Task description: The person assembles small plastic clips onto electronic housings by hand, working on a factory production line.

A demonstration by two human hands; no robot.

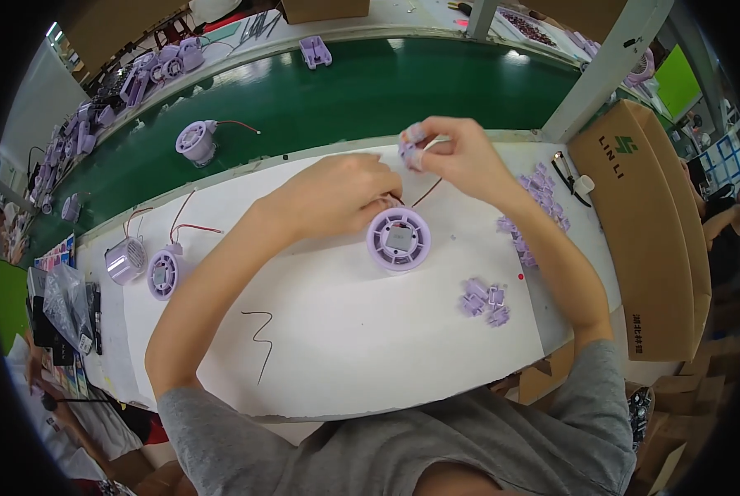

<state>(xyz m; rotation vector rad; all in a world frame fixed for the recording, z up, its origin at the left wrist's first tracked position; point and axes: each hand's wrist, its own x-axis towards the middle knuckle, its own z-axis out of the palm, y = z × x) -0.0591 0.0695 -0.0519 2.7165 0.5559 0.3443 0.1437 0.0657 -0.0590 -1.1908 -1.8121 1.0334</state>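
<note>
A round lilac fan housing (399,239) rests on the white work surface in front of me, its spoked face and square grey centre turned up. My left hand (337,194) is closed at the housing's far side, where a dark red wire (427,193) comes out; its fingertips are partly hidden. Raised to the right of it, my right hand (461,157) pinches a small lilac plastic part (410,149), slightly blurred. Several loose small lilac parts (486,301) lie nearer me on the right, and a larger pile (544,207) spreads beyond my right forearm.
Two more lilac fan units (164,271) (126,261) with wires stand at left. Past the table edge runs a green conveyor belt (370,91) carrying another fan unit (196,142) and a lilac piece (315,52). A cardboard box (639,231) borders the right side; a pale post (606,74) rises behind.
</note>
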